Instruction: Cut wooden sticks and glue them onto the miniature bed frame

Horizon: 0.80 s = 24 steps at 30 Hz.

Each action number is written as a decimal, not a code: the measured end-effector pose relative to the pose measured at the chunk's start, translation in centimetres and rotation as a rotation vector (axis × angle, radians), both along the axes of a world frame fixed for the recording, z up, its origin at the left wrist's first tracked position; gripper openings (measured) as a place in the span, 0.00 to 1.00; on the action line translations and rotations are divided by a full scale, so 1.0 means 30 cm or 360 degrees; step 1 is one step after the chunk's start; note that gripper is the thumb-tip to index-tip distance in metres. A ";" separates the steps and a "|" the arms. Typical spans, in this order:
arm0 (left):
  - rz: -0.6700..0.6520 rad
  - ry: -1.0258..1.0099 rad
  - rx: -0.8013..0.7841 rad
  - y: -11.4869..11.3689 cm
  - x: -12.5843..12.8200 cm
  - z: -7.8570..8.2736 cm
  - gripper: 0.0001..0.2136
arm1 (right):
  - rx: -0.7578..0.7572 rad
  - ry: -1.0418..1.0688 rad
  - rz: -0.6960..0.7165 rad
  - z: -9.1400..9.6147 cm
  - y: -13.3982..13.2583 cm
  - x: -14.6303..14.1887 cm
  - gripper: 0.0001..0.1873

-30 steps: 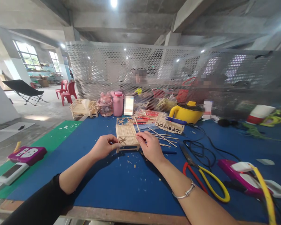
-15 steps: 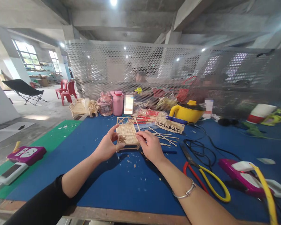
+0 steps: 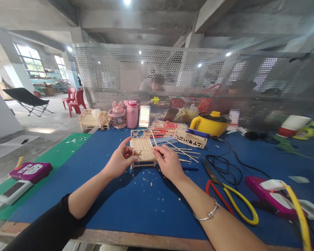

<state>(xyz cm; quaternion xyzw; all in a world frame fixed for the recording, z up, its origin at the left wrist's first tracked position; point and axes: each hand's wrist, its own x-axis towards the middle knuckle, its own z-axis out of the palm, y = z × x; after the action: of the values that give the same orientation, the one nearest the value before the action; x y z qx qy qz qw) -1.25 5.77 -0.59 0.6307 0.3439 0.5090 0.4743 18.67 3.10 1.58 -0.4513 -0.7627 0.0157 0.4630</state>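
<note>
A small model platform (image 3: pixel 141 143) built of thin wooden sticks, with crossed-stick railings, stands on the blue table mat before me. My left hand (image 3: pixel 122 156) grips its front left corner, thumb in front and fingers behind. Across the front, at railing height, runs a thin wooden stick (image 3: pixel 144 150). My right hand (image 3: pixel 167 161) pinches the right end of that stick between thumb and fingers. My fingers hide both ends of the stick, so I cannot tell whether it is joined to the posts.
Loose sticks (image 3: pixel 184 152) and a second stick model (image 3: pixel 190 137) lie behind my right hand. Scissors (image 3: pixel 216 179), black cable (image 3: pixel 226 170) and a purple power strip (image 3: pixel 267 198) are to the right. A yellow pot (image 3: pixel 211 125) and pink bottle (image 3: pixel 132 115) stand before a perforated screen (image 3: pixel 115 69).
Both hands keep their hold on the model and stick. My left fingers shift very slightly at the corner; the view moves a little.
</note>
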 end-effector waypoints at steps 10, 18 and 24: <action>-0.0029 0.0129 0.0136 -0.022 -0.015 0.018 0.33 | -0.0002 0.0002 0.0007 -0.002 0.001 -0.001 0.10; 0.0010 0.0236 0.0230 -0.013 -0.012 -0.004 0.36 | 0.0023 0.0000 0.0013 -0.004 0.000 -0.009 0.10; -0.0027 0.0144 0.0103 -0.014 -0.006 0.007 0.37 | 0.0025 0.0007 0.0025 0.000 -0.004 -0.012 0.10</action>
<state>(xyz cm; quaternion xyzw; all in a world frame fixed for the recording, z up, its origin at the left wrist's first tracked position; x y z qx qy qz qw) -1.42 5.36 -0.38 0.6710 0.3429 0.4867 0.4420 18.32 2.99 1.57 -0.4415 -0.7653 0.0144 0.4682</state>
